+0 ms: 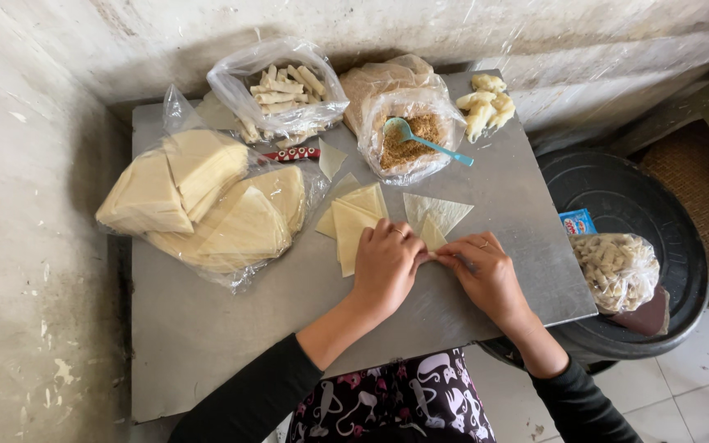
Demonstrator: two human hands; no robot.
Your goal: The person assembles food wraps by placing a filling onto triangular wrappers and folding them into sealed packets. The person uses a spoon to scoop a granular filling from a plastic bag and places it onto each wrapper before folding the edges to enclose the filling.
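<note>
Here, near to far:
Left hand (385, 264): fingers curled down, pinching the small pale triangular dough wrapper (432, 235) on the grey metal desk (223, 328).
Right hand (482, 272): fingertips pressing the same wrapper's edge, touching the left.
Just beyond: loose stack of pale wrappers (354, 215).
Farther: clear bag of brown crumbly filling (408, 131) with a teal plastic spoon (420, 139).

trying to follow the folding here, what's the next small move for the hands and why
Probably keep rolling the wrapper tight toward its point. Both the left hand and right hand pinch it between them on the metal table, and the spoon rests in the filling bag, so filling looks done.
</note>
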